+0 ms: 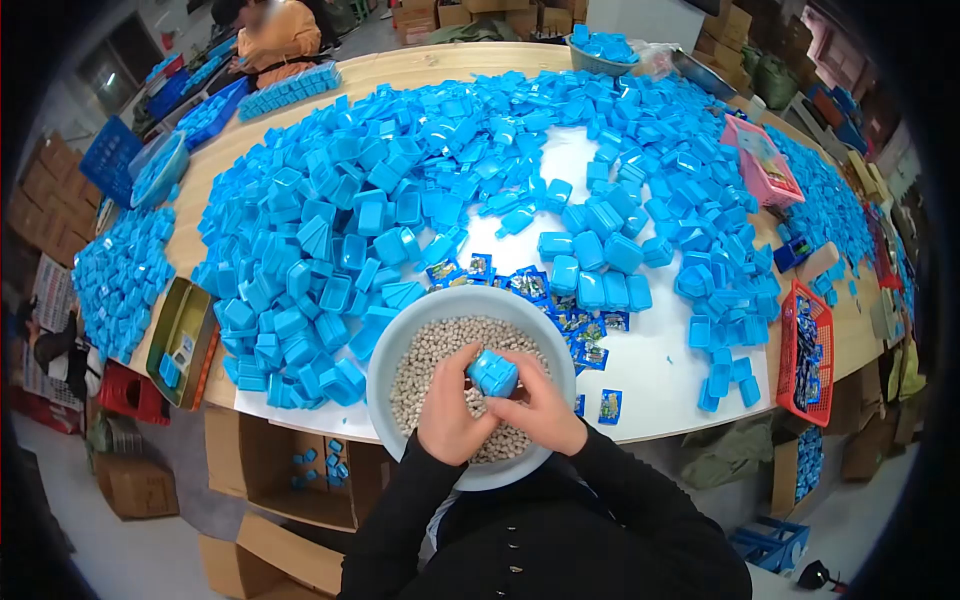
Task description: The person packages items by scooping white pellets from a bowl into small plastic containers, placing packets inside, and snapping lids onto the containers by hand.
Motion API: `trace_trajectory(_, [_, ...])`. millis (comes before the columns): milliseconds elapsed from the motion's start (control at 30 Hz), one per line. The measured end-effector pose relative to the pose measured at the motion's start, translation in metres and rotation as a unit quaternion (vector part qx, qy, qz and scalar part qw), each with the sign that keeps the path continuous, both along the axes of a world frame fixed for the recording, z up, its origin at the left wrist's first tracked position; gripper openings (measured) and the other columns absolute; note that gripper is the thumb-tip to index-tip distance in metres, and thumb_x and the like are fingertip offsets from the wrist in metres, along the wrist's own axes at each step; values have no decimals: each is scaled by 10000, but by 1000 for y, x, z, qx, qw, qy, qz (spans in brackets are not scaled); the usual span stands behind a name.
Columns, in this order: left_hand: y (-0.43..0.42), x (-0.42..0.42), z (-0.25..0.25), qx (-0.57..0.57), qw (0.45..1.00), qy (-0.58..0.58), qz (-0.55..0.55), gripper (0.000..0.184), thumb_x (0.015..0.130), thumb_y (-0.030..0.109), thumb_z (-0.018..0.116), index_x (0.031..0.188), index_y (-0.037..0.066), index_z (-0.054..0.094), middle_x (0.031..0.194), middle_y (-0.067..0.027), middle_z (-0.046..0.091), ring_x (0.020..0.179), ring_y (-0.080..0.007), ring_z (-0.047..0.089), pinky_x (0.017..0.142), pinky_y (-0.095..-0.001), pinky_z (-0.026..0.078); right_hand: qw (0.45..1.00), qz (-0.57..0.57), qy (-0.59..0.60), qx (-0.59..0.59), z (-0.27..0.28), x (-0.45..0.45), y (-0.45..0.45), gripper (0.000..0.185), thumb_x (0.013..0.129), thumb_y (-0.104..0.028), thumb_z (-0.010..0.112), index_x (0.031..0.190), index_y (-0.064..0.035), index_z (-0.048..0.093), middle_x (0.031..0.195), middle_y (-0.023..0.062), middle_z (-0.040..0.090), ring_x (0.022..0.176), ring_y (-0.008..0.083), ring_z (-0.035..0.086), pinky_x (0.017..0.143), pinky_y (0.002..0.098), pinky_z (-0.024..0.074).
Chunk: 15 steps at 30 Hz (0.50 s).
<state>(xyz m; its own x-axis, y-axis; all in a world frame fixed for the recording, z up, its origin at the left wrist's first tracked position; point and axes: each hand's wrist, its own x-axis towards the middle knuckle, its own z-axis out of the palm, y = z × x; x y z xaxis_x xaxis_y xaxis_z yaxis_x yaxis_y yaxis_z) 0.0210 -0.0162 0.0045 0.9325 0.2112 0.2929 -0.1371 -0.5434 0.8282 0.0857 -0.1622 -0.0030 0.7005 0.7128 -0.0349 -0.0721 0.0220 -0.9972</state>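
Note:
Over a grey-white bowl [382, 395] my two hands hold one small blue box [493, 373] between them. My left hand [452, 412] grips its left side, and my right hand [538, 408] grips its right side. Round beige pellets [430, 350] fill the bowl beneath. Whether the box is closed cannot be made out. Behind and to the right of the bowl lie small printed blue packets [610, 406]. A large heap of blue plastic box parts [300, 250] spreads over the table on the left and at the back.
A red basket [806, 400] of packets stands at the right edge, a pink basket [765, 165] farther back. An open tin [180, 340] is at the left edge. Cardboard boxes [280, 470] sit below the front edge. Another person [280, 40] is at the back left.

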Motion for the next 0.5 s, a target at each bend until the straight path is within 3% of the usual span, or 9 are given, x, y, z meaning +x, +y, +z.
trace_trajectory(100, [1,1,2,45,999,-8,-12,732,682,70,726,1344,14,419,1146,-169,537,952,-283,576,817,-345,490,991,-42,-97,-77,7,-1,1,578,859,-137,640,1359,-19,376,1257,157,480,1061,223,524,855,321,475])
trace_trajectory(267, [-5,1,6,10,999,22,-37,737,705,63,740,1359,13,404,1125,-154,560,915,-259,594,805,-327,492,989,-140,-27,-34,9,1,-4,550,800,-75,634,1311,-36,434,1175,143,513,1011,229,524,810,315,469])
trace_trajectory(300, [-6,1,5,9,999,24,-39,737,705,63,740,1359,13,404,1125,-154,560,915,-259,594,805,-327,492,960,-187,-192,-80,8,10,-8,544,775,-68,636,1286,-34,453,1144,144,522,1011,247,528,812,326,467])
trace_trajectory(367, [-6,1,1,35,996,47,-63,699,742,98,730,1357,14,409,1104,-151,566,925,-267,592,817,-338,489,836,-256,-464,-143,8,45,-20,570,719,-64,645,1262,-25,479,1088,144,527,988,296,534,821,358,463])
trace_trajectory(433, [-3,0,-1,62,992,69,-82,663,779,132,719,1355,16,413,1084,-149,572,935,-276,589,829,-349,487,790,-291,-488,-232,2,77,-35,559,729,-78,647,1261,-13,490,1109,154,519,979,317,532,843,365,460])
trace_trajectory(500, [-1,-2,-3,71,992,73,-81,652,781,125,717,1350,16,419,1068,-142,580,929,-271,591,827,-346,486,780,-294,-462,-303,-11,107,-53,560,736,-107,648,1270,-26,503,1144,174,510,959,341,544,825,371,473])
